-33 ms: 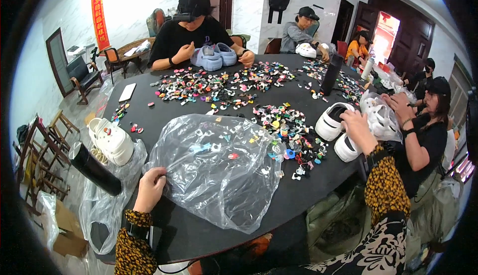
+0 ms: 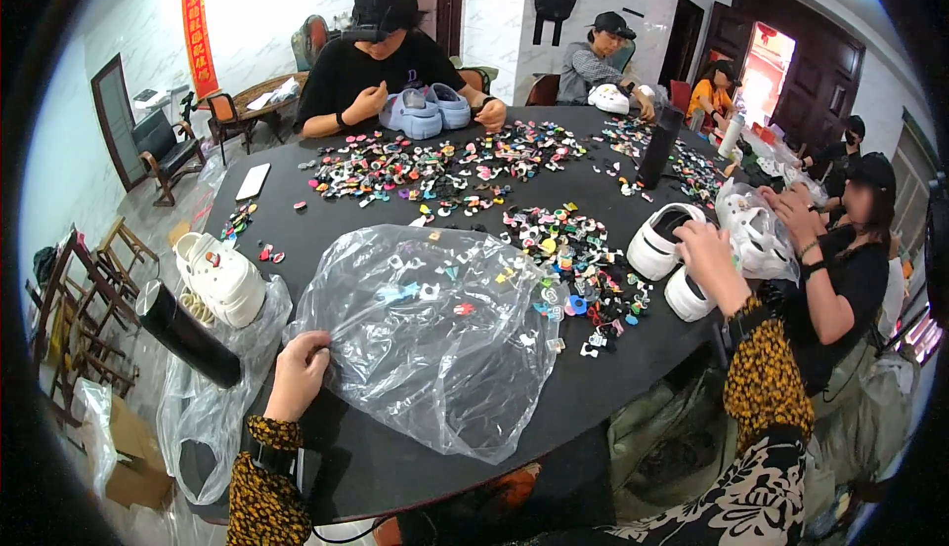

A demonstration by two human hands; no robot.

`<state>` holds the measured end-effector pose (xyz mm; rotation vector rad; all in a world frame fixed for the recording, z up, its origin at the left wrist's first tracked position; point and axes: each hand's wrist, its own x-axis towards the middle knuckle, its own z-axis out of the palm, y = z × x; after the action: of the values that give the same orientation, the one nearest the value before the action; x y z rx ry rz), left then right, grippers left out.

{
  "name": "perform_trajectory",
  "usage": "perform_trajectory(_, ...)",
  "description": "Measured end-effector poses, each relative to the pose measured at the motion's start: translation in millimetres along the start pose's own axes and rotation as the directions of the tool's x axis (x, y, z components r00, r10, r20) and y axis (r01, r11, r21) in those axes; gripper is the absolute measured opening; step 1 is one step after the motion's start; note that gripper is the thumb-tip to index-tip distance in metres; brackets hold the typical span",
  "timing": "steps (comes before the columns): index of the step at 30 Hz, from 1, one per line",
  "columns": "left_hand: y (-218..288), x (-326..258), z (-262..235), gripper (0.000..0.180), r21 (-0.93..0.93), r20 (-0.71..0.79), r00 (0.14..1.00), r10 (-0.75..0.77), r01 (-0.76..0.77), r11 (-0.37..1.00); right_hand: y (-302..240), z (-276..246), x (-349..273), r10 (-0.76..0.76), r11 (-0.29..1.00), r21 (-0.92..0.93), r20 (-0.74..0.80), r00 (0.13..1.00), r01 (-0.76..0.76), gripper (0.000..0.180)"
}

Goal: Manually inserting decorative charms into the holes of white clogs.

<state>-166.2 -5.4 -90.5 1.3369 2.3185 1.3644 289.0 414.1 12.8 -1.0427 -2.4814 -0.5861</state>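
A large clear plastic bag (image 2: 435, 378) lies flat on the dark table in front of me. Small charms show through it or rest against it. My left hand (image 2: 300, 373) is closed at the bag's left edge, thumb and fingers pinching the film. At the right, my right hand (image 2: 714, 264) curls its fingers over the edge of a pair of white clogs (image 2: 654, 248); its palm hides part of them. A heap of colourful shoe charms (image 2: 573, 259) spreads between the bag and these clogs.
White clogs (image 2: 232, 289) and a black bottle (image 2: 188, 334) stand on plastic at the left. A phone (image 2: 253, 182) lies beyond. Opposite, a person has blue clogs (image 2: 420, 116) behind more charms (image 2: 425, 166). A neighbour at right handles bagged white clogs (image 2: 756, 230). A dark bottle (image 2: 659, 146) stands far right.
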Motion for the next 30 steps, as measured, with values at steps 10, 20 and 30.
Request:
perform_trajectory(10,2.1,8.2,2.7,0.020,0.020,0.025,1.000,0.007,-0.008,1.000,-18.4,13.5,-49.4,-0.070,0.996,-0.057,0.001,0.998,0.070,0.060)
perform_trajectory(20,8.2,5.4,0.8,0.020,0.001,0.056,0.998,-0.016,0.016,1.000,-13.6,27.1,-48.2,-0.250,0.959,-0.184,-0.181,0.951,0.217,0.054)
perform_trajectory(30,9.8,9.3,0.6,0.019,0.045,0.049,0.998,0.049,-0.051,0.998,16.1,37.4,-39.2,-0.318,0.941,-0.179,-0.174,0.932,0.288,0.055)
